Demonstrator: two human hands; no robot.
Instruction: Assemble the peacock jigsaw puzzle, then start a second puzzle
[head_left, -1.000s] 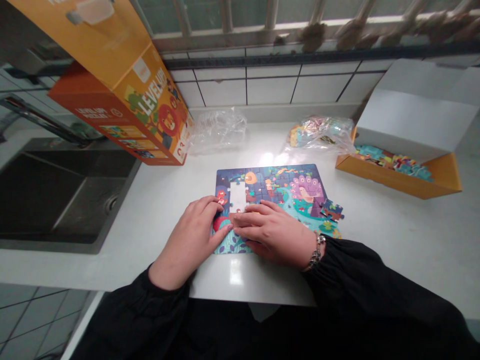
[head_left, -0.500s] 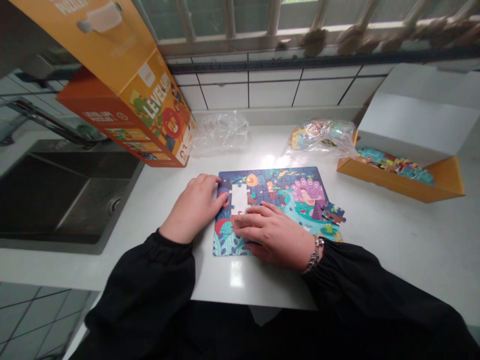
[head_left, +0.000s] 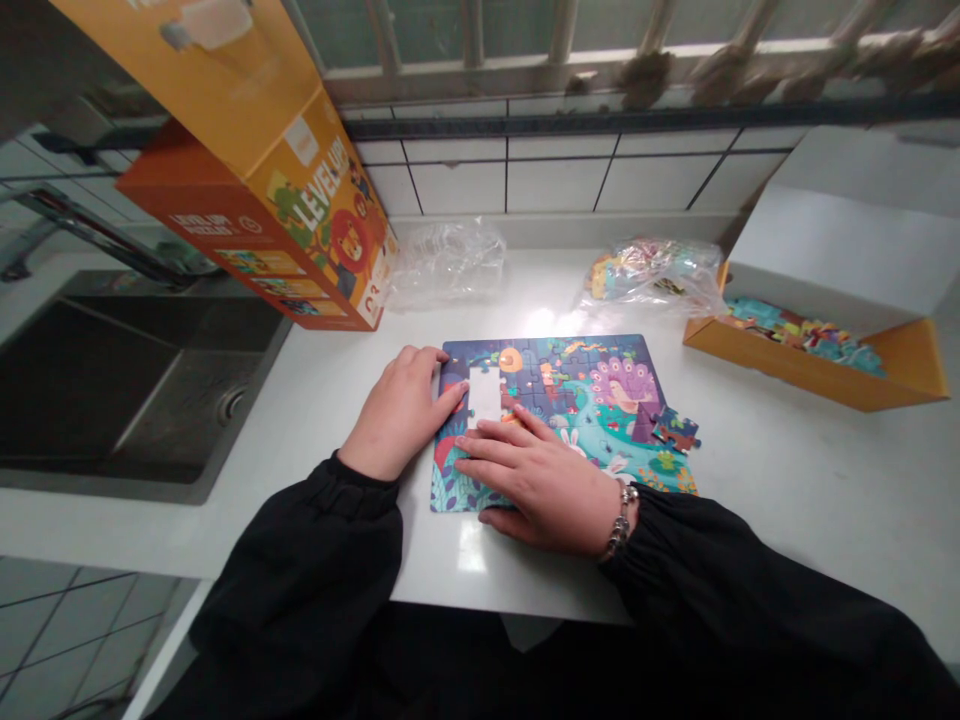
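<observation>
A colourful jigsaw puzzle (head_left: pixel 622 390) lies flat on the white counter, with a peacock, a stream and dark night colours. White counter shows through a tall gap in its left part. My left hand (head_left: pixel 401 408) rests at the puzzle's left edge, fingers stretched along it and thumb lying on the pieces. My right hand (head_left: pixel 536 475) lies flat over the lower left-middle of the puzzle, fingers spread just below the gap; it covers the pieces underneath. Loose puzzle pieces (head_left: pixel 677 430) sit at the right edge, partly overlapping the puzzle.
A tall orange puzzle box (head_left: pixel 337 220) stands at the back left beside a dark sink (head_left: pixel 112 390). Crumpled clear plastic (head_left: pixel 450 262) and a bag of pieces (head_left: pixel 652 272) lie along the wall. An open box (head_left: pixel 810 365) with more pieces is at right.
My right hand has flattened and slid slightly down and left over the puzzle, its fingers reaching further across the lower left. My left hand stays at the edge. The view has shifted slightly.
</observation>
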